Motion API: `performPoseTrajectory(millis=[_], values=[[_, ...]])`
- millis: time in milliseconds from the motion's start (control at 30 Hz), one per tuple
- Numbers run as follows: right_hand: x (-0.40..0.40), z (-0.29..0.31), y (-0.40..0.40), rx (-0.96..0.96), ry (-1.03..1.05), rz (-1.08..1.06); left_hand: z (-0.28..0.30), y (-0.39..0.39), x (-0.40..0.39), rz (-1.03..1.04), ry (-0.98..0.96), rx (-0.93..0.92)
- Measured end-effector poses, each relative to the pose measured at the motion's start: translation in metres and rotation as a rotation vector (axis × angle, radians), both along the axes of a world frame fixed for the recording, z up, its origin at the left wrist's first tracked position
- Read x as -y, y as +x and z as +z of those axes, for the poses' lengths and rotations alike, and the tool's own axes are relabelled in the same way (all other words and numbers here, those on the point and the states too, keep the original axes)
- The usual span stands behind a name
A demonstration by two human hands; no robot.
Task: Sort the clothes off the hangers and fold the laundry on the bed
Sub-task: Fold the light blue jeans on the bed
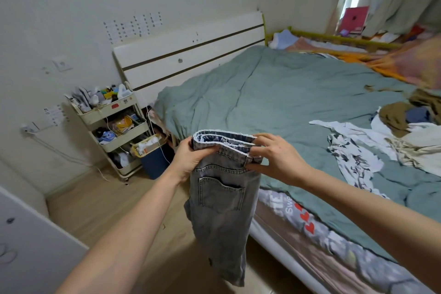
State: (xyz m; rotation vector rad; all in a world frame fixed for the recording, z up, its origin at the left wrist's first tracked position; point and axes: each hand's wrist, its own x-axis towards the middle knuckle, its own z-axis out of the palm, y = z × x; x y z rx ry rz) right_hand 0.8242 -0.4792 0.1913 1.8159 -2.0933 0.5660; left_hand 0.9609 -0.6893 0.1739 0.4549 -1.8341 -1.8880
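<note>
A: Currently, where are the jeans [220, 200]?

B: Held in the air beside the bed [298, 102], over the floor, between both hands. The waistband is doubled over at the top; the legs hang straight down, so the long axis runs vertical.

A: State of the hands?

B: The left hand [188, 162] grips the waistband's left end, fingers curled round it. The right hand [274, 157] pinches the right end, though part of that grip is hidden by the cloth, so its depth is uncertain.

A: Which way to the bed?

B: The green duvet lies ahead and to the right; the right hand is nearer it.

A: Appearance?

B: Faded grey-blue denim, a back pocket facing the camera, frayed waistband edges. Unfolded laundry [381, 141] lies well apart on the duvet's right side.
</note>
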Motion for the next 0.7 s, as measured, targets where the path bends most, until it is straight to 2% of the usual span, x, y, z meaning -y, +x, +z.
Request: performPoseTrajectory(millis=[167,333,400,500,567,633,700], values=[[0.002,0.02,-0.008,0.014,0.089,0.003,0.008,-0.003,0.007,0.012,-0.259,0.056],[0.011,0.037,-0.018,0.241,0.007,-0.015,0.028,-0.007,0.008,-0.038,-0.256,0.085],[0.006,0.037,-0.025,0.458,-0.071,-0.026,0.036,-0.005,0.003,-0.089,-0.27,0.095],[0.003,0.045,-0.019,1.004,-0.207,-0.022,0.046,-0.001,-0.002,-0.077,-0.191,0.041],[0.009,0.044,-0.013,1.19,-0.178,-0.052,0.052,-0.002,-0.006,-0.073,-0.126,-0.002],[0.014,0.043,-0.008,1.34,-0.157,0.025,0.057,-0.009,-0.008,-0.075,-0.071,-0.021],[0.016,0.047,-0.012,1.344,-0.202,0.017,0.059,-0.017,-0.01,-0.045,-0.122,-0.004]])
